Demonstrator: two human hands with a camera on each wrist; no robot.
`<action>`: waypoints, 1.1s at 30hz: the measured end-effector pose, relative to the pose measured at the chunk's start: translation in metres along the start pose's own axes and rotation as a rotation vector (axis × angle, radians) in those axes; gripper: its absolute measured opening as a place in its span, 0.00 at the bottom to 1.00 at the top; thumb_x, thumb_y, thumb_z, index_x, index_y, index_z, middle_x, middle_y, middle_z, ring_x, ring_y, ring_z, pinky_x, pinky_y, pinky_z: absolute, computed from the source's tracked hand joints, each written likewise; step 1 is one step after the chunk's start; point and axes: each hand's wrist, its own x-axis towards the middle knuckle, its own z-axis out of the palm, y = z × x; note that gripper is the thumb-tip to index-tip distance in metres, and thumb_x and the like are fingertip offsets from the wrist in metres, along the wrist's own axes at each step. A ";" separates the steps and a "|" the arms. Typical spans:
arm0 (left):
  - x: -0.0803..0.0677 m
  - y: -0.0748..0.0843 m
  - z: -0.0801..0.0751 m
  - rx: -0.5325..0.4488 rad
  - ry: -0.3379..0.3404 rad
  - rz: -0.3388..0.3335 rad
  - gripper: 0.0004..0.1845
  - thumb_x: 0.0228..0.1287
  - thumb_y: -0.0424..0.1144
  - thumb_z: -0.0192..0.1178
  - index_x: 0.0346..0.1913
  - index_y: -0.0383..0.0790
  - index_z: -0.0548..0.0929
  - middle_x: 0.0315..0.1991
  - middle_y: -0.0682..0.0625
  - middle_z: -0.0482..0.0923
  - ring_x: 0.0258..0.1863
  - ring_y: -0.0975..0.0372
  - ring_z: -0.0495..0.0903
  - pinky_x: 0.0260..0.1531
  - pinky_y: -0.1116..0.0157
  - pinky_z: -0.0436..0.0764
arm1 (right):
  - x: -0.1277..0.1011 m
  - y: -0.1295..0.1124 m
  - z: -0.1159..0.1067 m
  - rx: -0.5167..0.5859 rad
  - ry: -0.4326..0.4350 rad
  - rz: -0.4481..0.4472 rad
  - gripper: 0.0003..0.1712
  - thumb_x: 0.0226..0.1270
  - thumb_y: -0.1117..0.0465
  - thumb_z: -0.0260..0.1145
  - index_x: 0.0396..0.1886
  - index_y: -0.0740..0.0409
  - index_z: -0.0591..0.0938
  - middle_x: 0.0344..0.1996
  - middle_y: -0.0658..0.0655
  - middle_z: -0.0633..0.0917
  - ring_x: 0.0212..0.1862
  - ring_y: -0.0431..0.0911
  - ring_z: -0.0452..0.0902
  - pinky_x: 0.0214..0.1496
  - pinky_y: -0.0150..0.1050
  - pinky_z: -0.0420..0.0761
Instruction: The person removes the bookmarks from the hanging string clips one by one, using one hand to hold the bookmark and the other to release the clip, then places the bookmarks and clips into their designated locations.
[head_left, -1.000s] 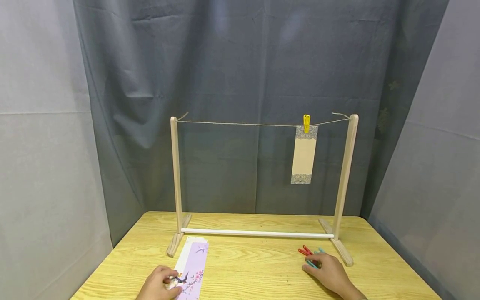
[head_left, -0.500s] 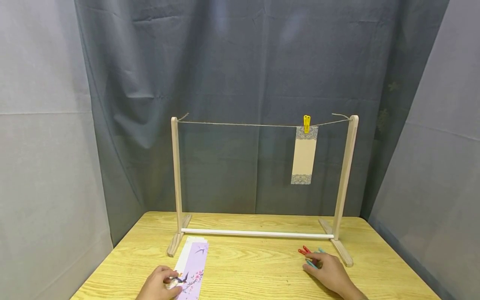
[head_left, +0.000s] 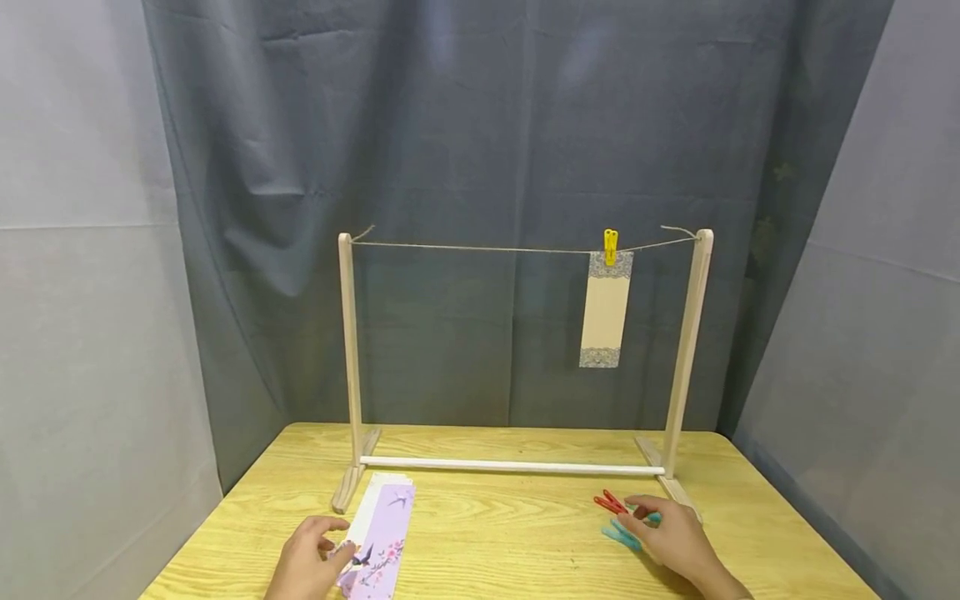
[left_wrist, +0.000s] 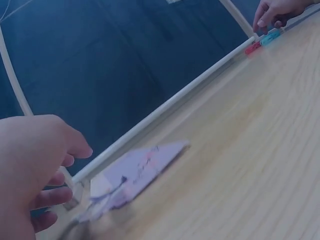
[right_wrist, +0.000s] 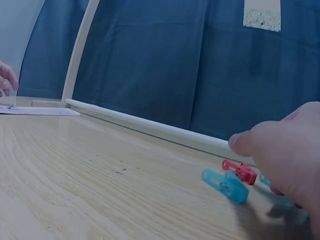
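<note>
My left hand (head_left: 309, 557) is over the near end of a stack of paper bookmarks (head_left: 386, 533), the top one lilac with pink blossoms and a bird. Its thumb and fingers are spread apart; the left wrist view shows them above the bookmarks (left_wrist: 142, 167), with no clear grip. On the right, my right hand (head_left: 675, 537) is over several small clothespins. Its thumb and index finger stand apart around a teal clothespin (head_left: 654, 518), partly hidden by the hand. Beside it lie a red clothespin (right_wrist: 241, 171) and another teal clothespin (right_wrist: 226, 185).
A wooden rack (head_left: 350, 350) with a string (head_left: 480, 248) stands at the back of the table (head_left: 495, 542). A cream bookmark (head_left: 604, 312) with patterned ends hangs near the right post from a yellow clothespin (head_left: 611, 246). A white bar (head_left: 510, 466) joins the rack's feet.
My left hand's thumb and fingers have spread and moved slightly left and up. My right hand has shifted right and its fingers have parted, uncovering more of the teal clothespins.
</note>
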 end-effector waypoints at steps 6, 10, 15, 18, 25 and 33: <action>0.005 0.022 0.000 0.005 0.048 0.066 0.17 0.61 0.35 0.75 0.52 0.40 0.85 0.47 0.47 0.81 0.41 0.57 0.81 0.36 0.57 0.83 | 0.003 -0.006 -0.017 0.067 0.017 0.028 0.23 0.69 0.49 0.74 0.56 0.58 0.87 0.36 0.49 0.87 0.22 0.43 0.76 0.25 0.36 0.78; 0.010 0.037 0.001 0.015 0.067 0.121 0.17 0.61 0.34 0.75 0.52 0.40 0.85 0.43 0.51 0.81 0.41 0.57 0.81 0.40 0.57 0.81 | 0.006 -0.010 -0.027 0.092 0.012 0.022 0.23 0.69 0.49 0.74 0.58 0.57 0.87 0.38 0.50 0.86 0.24 0.44 0.76 0.27 0.37 0.78; 0.019 0.053 0.004 0.004 0.057 0.137 0.18 0.62 0.35 0.74 0.55 0.40 0.84 0.40 0.53 0.82 0.40 0.59 0.80 0.41 0.58 0.81 | 0.008 -0.016 -0.042 0.123 -0.014 -0.007 0.23 0.69 0.52 0.74 0.58 0.58 0.86 0.38 0.50 0.86 0.26 0.46 0.78 0.26 0.37 0.78; 0.024 0.062 0.005 -0.009 0.058 0.172 0.19 0.62 0.34 0.73 0.55 0.40 0.84 0.39 0.53 0.83 0.40 0.60 0.80 0.41 0.57 0.81 | 0.010 -0.024 -0.054 0.124 -0.018 -0.051 0.24 0.70 0.52 0.74 0.59 0.59 0.85 0.38 0.51 0.86 0.29 0.48 0.80 0.26 0.37 0.78; 0.033 0.073 0.007 -0.025 0.078 0.263 0.20 0.61 0.33 0.74 0.56 0.41 0.83 0.36 0.56 0.81 0.38 0.60 0.80 0.41 0.59 0.80 | 0.022 -0.043 -0.080 0.133 -0.005 -0.093 0.28 0.72 0.49 0.71 0.64 0.60 0.83 0.40 0.52 0.86 0.30 0.45 0.80 0.29 0.38 0.79; 0.045 0.088 0.007 -0.049 0.045 0.278 0.22 0.63 0.34 0.73 0.60 0.40 0.82 0.37 0.55 0.81 0.39 0.62 0.80 0.43 0.54 0.82 | 0.036 -0.060 -0.105 0.138 0.042 -0.169 0.24 0.75 0.54 0.69 0.65 0.60 0.82 0.41 0.55 0.85 0.28 0.44 0.78 0.25 0.39 0.77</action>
